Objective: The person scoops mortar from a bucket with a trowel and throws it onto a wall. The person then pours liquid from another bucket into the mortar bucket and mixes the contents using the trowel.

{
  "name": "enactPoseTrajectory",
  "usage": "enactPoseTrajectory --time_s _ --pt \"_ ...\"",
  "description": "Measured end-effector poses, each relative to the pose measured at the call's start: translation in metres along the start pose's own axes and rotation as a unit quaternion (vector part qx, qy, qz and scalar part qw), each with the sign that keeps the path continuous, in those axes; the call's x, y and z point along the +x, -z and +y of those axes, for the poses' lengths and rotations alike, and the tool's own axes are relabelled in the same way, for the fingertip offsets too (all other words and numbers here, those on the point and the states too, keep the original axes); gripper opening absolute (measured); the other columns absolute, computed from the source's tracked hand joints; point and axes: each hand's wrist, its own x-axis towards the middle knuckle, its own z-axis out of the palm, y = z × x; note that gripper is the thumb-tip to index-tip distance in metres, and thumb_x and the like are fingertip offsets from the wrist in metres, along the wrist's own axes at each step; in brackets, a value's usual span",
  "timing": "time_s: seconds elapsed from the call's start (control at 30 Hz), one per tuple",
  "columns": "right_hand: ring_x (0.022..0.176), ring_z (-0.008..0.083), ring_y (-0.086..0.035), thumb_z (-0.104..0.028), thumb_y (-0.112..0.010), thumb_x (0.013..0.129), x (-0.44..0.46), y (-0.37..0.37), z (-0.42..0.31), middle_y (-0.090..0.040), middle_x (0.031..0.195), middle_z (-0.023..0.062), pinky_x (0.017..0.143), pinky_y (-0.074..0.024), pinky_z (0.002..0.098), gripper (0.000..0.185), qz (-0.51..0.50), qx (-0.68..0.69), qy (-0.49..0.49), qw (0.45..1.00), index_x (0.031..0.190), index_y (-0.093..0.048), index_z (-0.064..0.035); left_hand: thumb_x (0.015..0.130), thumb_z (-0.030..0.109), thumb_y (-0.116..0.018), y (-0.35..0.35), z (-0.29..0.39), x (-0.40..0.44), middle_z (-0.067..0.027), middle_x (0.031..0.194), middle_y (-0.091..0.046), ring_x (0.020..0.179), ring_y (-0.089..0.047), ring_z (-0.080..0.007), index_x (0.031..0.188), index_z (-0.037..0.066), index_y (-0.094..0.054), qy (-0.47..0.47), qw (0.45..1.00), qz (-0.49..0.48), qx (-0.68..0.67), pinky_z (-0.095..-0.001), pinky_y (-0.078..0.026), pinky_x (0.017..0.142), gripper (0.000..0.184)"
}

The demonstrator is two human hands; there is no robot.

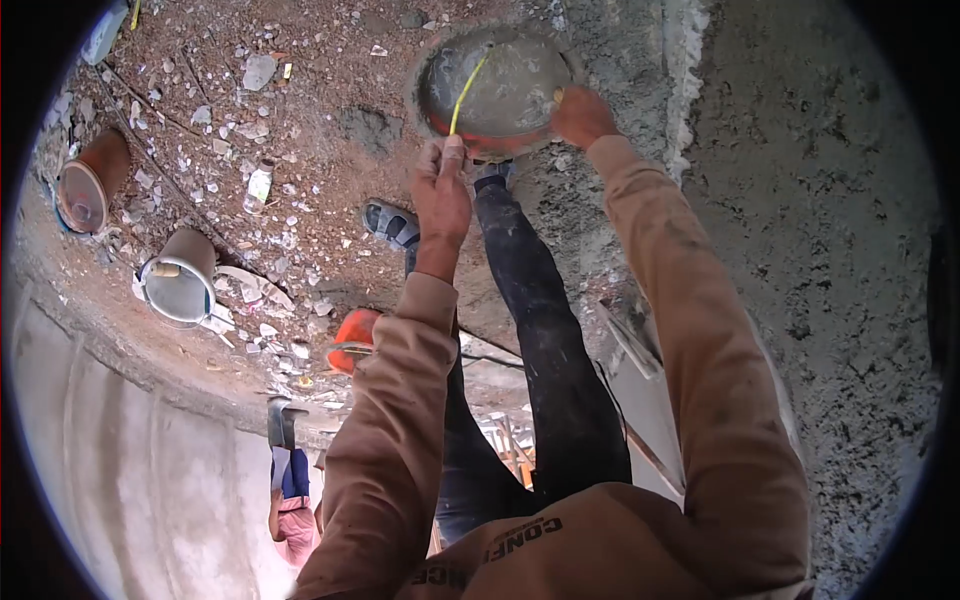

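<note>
1. Grips the near end of a yellow strip (468,92) in left hand (441,200), closed to a pinch of thumb and fingers.
2. Points away from the body from that pinch, long axis slanting rightward at the far end, over grey mix (520,85); cannot tell whether touching it.
3. Lies contained within round pan (468,130), just beyond left hand.
4. Curls right hand (583,117) closed around a pale object (558,95), mostly hidden, at the pan's right side; nearer to the pan than left.
5. Reaches forward with both arms, right angled inward.
</note>
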Motion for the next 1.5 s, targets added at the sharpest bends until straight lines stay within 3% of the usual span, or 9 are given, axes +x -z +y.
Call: enactPoseTrajectory --time_s 0.13,0.23,0.4,0.5,0.73,1.0,1.17,1.27,1.5 --pt "0.098 0.046 -0.067 -0.025 -0.067 0.088 0.003 -0.039 -0.002 -0.069 0.103 0.0263 0.086 -0.0547 0.0514 0.03 0.112 -0.064 0.171 0.977 0.099 -0.072 0.0024 0.101 0.019 -0.062 0.043 0.008 0.052 -0.0021 0.082 -0.067 0.071 -0.056 -0.0096 0.093 0.002 -0.071 0.033 0.996 0.04 0.07 -0.026 -0.044 0.064 0.021" --pt "0.101 0.0459 -0.063 -0.024 -0.068 0.088 -0.017 -0.023 -0.006 -0.064 0.114 0.0293 0.088 -0.0524 0.0524 0.037 0.022 0.04 0.133 0.99 0.114 -0.066 0.0038 0.099 0.019 -0.065 0.066 -0.011 0.092 -0.0058 0.083 -0.07 0.074 -0.06 -0.0123 0.096 0.0 -0.075 0.04 0.98 0.082 0.175 -0.0297 -0.048 0.068 0.022" --pt "0.097 0.0457 -0.064 -0.022 -0.064 0.091 -0.066 -0.019 -0.004 -0.064 0.111 0.0259 0.083 -0.0538 0.0529 0.034 0.057 0.061 0.225 0.971 0.115 -0.061 0.0022 0.096 0.021 -0.069 0.054 0.026 0.08 -0.0129 0.091 -0.072 0.082 -0.065 -0.018 0.107 -0.005 -0.072 0.007 0.909 0.057 0.413 -0.0328 -0.052 0.076 0.029" --pt "0.1 0.0457 -0.064 -0.023 -0.062 0.093 -0.102 -0.03 -0.021 -0.063 0.114 0.0251 0.085 -0.0536 0.0537 0.036 0.085 0.117 0.172 0.974 0.12 -0.059 0.0007 0.096 0.021 -0.068 0.069 0.01 0.057 -0.0159 0.102 -0.072 0.09 -0.068 -0.0203 0.118 -0.005 -0.067 -0.151 0.929 0.053 0.334 -0.0332 -0.053 0.082 0.034" --pt "0.11 0.0442 -0.062 -0.025 -0.056 0.094 -0.079 -0.049 -0.024 -0.064 0.118 0.024 0.095 -0.048 0.0565 0.036 -0.017 0.175 0.038 0.984 0.123 -0.058 -0.0028 0.098 0.023 -0.065 0.164 0.014 -0.061 -0.0111 0.11 -0.069 0.096 -0.066 -0.0178 0.127 -0.004 -0.061 0.032 0.949 0.009 0.315 -0.0302 -0.053 0.084 0.041" --pt "0.103 0.0407 -0.068 -0.025 -0.059 0.089 -0.11 -0.024 0.017 -0.068 0.114 0.0251 0.088 -0.0543 0.0512 0.04 0.092 0.042 -0.02 0.995 0.121 -0.059 -0.0009 0.095 0.015 -0.063 0.374 -0.053 -0.284 -0.0137 0.103 -0.072 0.09 -0.069 -0.0193 0.118 -0.004 -0.066 0.231 0.9 0.122 0.349 -0.0304 -0.054 0.079 0.029" --pt "0.098 0.0407 -0.069 -0.03 -0.066 0.087 -0.043 -0.07 -0.035 -0.071 0.099 0.026 0.085 -0.0545 0.052 0.04 0.047 0.095 0.041 0.993 0.113 -0.064 -0.0007 0.094 0.015 -0.064 0.394 -0.054 -0.368 -0.0116 0.097 -0.073 0.082 -0.067 -0.0153 0.115 -0.002 -0.068 0.318 0.863 0.165 0.357 -0.0281 -0.052 0.07 0.027" --pt "0.101 0.0438 -0.067 -0.039 -0.06 0.096 -0.026 -0.094 -0.029 -0.071 0.105 0.0254 0.087 -0.0527 0.0531 0.05 0.067 0.082 0.118 0.987 0.127 -0.06 0.0007 0.095 0.015 -0.064 0.38 -0.054 -0.372 -0.0085 0.095 -0.072 0.084 -0.067 -0.0145 0.114 0.0 -0.068 0.306 0.88 0.157 0.328 -0.0276 -0.053 0.073 0.025" --pt "0.087 0.0476 -0.068 -0.033 -0.065 0.094 -0.104 -0.075 -0.014 -0.071 0.092 0.0277 0.076 -0.0541 0.0556 0.04 0.115 0.153 0.079 0.978 0.118 -0.062 -0.0006 0.097 0.022 -0.066 0.369 -0.049 -0.346 -0.0054 0.102 -0.07 0.089 -0.066 -0.0152 0.118 0.005 -0.065 0.288 0.905 0.119 0.288 -0.0315 -0.052 0.076 0.026"
